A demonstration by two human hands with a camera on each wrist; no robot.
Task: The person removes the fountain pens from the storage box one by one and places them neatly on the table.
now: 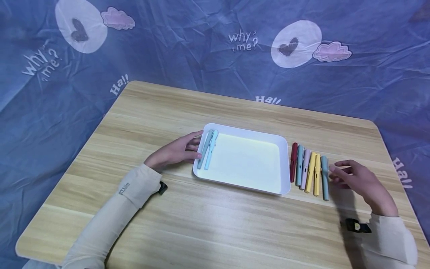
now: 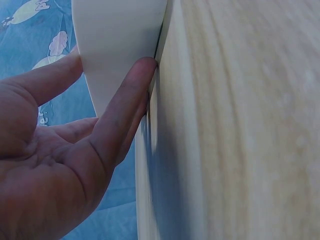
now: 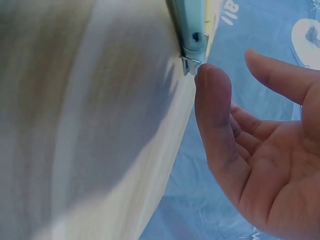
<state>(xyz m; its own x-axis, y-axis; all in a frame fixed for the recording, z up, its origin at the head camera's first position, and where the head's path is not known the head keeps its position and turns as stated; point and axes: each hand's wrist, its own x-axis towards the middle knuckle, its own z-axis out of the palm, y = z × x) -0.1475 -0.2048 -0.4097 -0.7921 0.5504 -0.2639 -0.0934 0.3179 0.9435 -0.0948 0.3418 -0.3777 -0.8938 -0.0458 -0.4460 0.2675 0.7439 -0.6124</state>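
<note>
My left hand (image 1: 179, 150) holds the left side of a white tray (image 1: 242, 187). In the left wrist view its thumb reaches over the rim, and other fingers lie against the outer wall near the table. Inside the tray, along that side, lie a grey-teal pen (image 1: 205, 149) and a light blue pen (image 1: 211, 149). My right hand (image 1: 357, 178) is beside the rightmost teal pen (image 1: 324, 178), thumb and fingers apart with nothing between them. A fingertip is right at the clip end of this pen (image 3: 191, 30) in the right wrist view.
Right of the tray several capped pens lie side by side: a dark red pen (image 1: 293, 162), a blue pen (image 1: 299, 165), a lilac pen (image 1: 305, 169) and two yellow pens (image 1: 317, 174). The wooden table (image 1: 208, 228) ends at a blue printed cloth (image 1: 201, 45) behind.
</note>
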